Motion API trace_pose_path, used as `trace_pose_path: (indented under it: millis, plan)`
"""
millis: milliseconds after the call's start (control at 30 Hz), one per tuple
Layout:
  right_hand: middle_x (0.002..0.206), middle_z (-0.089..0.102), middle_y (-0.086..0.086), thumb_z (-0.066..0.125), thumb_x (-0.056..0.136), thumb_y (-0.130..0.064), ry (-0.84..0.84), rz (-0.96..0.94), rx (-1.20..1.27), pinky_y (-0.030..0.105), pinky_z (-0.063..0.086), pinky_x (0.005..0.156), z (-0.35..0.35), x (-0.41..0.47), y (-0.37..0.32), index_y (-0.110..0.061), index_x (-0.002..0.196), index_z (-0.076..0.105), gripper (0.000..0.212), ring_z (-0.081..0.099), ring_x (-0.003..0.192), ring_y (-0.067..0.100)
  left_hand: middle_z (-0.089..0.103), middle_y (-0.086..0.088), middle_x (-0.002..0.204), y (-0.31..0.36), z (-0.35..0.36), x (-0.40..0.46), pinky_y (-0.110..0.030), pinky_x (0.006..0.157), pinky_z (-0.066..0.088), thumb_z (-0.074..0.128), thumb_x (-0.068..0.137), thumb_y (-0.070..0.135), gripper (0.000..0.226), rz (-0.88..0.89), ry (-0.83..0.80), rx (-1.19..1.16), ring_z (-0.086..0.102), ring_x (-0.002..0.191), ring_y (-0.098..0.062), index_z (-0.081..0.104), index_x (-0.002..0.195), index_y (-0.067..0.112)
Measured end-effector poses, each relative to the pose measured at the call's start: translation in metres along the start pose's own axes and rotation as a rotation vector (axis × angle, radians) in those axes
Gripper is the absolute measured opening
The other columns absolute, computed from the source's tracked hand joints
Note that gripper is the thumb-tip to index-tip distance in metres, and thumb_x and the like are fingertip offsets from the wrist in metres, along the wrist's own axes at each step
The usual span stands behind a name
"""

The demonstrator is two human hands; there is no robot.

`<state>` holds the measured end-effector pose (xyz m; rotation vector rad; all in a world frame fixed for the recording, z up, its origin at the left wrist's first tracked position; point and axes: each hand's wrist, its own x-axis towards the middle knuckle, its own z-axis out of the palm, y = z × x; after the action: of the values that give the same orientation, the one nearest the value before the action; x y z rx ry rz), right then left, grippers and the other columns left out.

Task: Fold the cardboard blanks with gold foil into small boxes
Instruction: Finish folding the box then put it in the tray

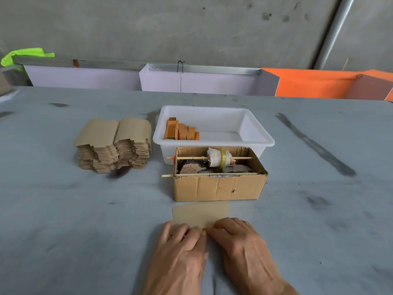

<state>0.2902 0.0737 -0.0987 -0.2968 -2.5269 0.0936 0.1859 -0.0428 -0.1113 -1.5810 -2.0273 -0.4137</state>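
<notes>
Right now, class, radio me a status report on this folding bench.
Left hand and right hand pressing blank flat. Stack waiting. Cardboard box close behind blank.

near edge of the blank (201,212) under both hands' fingers, blurred; forearms cut off at the bottom edge

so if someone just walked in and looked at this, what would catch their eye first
Probably the two hands, left hand and right hand, pressing side by side on the near edge of a flat cardboard blank at the front of the table. Behind it stands an open cardboard box with a tape roll on a stick, then a white tub holding orange folded boxes. A tall stack of blanks sits to the left.
</notes>
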Motion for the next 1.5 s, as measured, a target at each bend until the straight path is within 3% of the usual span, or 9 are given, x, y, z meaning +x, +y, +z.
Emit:
trace_pose_path:
  millis: [67, 200, 367, 633, 733, 867, 1067, 1267, 1500]
  plan:
    - [0.072, 0.068, -0.002, 0.065, 0.056, -0.009, 0.014, 0.017, 0.007, 0.021, 0.051, 0.054, -0.003, -0.004, 0.004, -0.016, 0.069, 0.073, 0.017, 0.064, 0.057, 0.020, 0.074, 0.008, 0.087, -0.006, 0.000, -0.006, -0.038, 0.078, 0.051, 0.079, 0.052, 0.043, 0.034, 0.032, 0.002, 0.003, 0.071, 0.076, -0.009, 0.079, 0.077, 0.021]
    - [0.074, 0.070, -0.001, 0.065, 0.047, -0.008, 0.015, 0.048, 0.017, 0.019, 0.051, 0.054, -0.006, -0.009, 0.004, -0.013, 0.069, 0.074, 0.024, 0.064, 0.056, 0.019, 0.073, 0.005, 0.101, -0.010, -0.006, -0.015, -0.031, 0.085, 0.036, 0.040, 0.068, 0.040, 0.048, -0.015, -0.090, -0.124, 0.070, 0.089, -0.009, 0.078, 0.089, 0.020]
    - [0.068, 0.069, -0.005, 0.063, 0.039, -0.007, 0.022, 0.077, 0.027, 0.015, 0.043, 0.044, -0.016, -0.020, 0.003, -0.018, 0.062, 0.073, 0.028, 0.059, 0.047, 0.015, 0.071, 0.013, 0.103, -0.005, -0.017, -0.019, -0.019, 0.081, 0.038, 0.035, 0.077, 0.043, 0.047, 0.090, -0.208, -0.225, 0.068, 0.091, 0.000, 0.063, 0.113, 0.030]
    - [0.081, 0.072, -0.010, 0.078, 0.054, 0.005, -0.035, 0.186, 0.155, 0.019, 0.048, 0.042, -0.024, -0.025, 0.014, -0.020, 0.074, 0.075, 0.032, 0.067, 0.056, 0.015, 0.073, 0.009, 0.098, -0.007, -0.025, -0.021, -0.022, 0.077, 0.043, 0.037, 0.064, 0.034, 0.047, 0.032, -0.209, -0.281, 0.068, 0.088, 0.000, 0.078, 0.084, 0.019]
    - [0.078, 0.070, -0.008, 0.067, 0.065, -0.008, -0.020, 0.227, 0.225, 0.023, 0.050, 0.051, -0.026, -0.016, 0.015, -0.020, 0.074, 0.073, 0.017, 0.067, 0.066, 0.015, 0.072, 0.009, 0.100, -0.011, -0.026, -0.015, -0.019, 0.077, 0.042, 0.041, 0.074, 0.032, 0.044, 0.009, -0.144, -0.311, 0.067, 0.093, -0.001, 0.077, 0.094, 0.017]
    - [0.088, 0.072, 0.004, 0.071, 0.074, -0.001, -0.018, 0.393, 0.161, 0.033, 0.051, 0.069, -0.023, 0.005, 0.022, -0.007, 0.083, 0.073, 0.011, 0.063, 0.085, 0.029, 0.073, 0.002, 0.097, -0.015, -0.028, 0.002, -0.027, 0.081, 0.040, 0.045, 0.083, 0.028, 0.035, -0.168, -0.042, -0.397, 0.059, 0.095, -0.009, 0.075, 0.092, 0.013]
    - [0.106, 0.064, -0.001, 0.051, 0.088, -0.008, -0.234, 0.407, 0.105, 0.037, 0.043, 0.084, -0.004, 0.017, 0.029, -0.011, 0.090, 0.067, 0.016, 0.051, 0.101, 0.027, 0.065, -0.008, 0.114, -0.022, -0.013, 0.025, -0.040, 0.092, 0.044, 0.062, 0.089, 0.017, 0.025, -0.434, -0.237, -0.318, 0.060, 0.105, -0.028, 0.067, 0.111, 0.006]
    - [0.123, 0.061, 0.002, 0.062, 0.087, -0.012, -0.279, 0.425, 0.131, 0.036, 0.039, 0.095, -0.006, 0.026, 0.035, -0.017, 0.119, 0.066, 0.032, 0.047, 0.111, 0.026, 0.062, -0.005, 0.116, -0.025, 0.001, 0.037, -0.037, 0.096, 0.037, 0.056, 0.093, 0.021, 0.032, -0.449, -0.268, -0.263, 0.054, 0.110, -0.026, 0.060, 0.124, 0.014]
    - [0.117, 0.062, 0.005, 0.063, 0.083, -0.001, -0.255, 0.389, 0.188, 0.036, 0.043, 0.091, -0.011, 0.017, 0.035, -0.011, 0.113, 0.069, 0.032, 0.054, 0.107, 0.029, 0.057, 0.002, 0.114, -0.026, 0.003, 0.041, -0.030, 0.092, 0.033, 0.057, 0.091, 0.030, 0.032, -0.427, -0.336, -0.191, 0.049, 0.112, -0.020, 0.058, 0.122, 0.022]
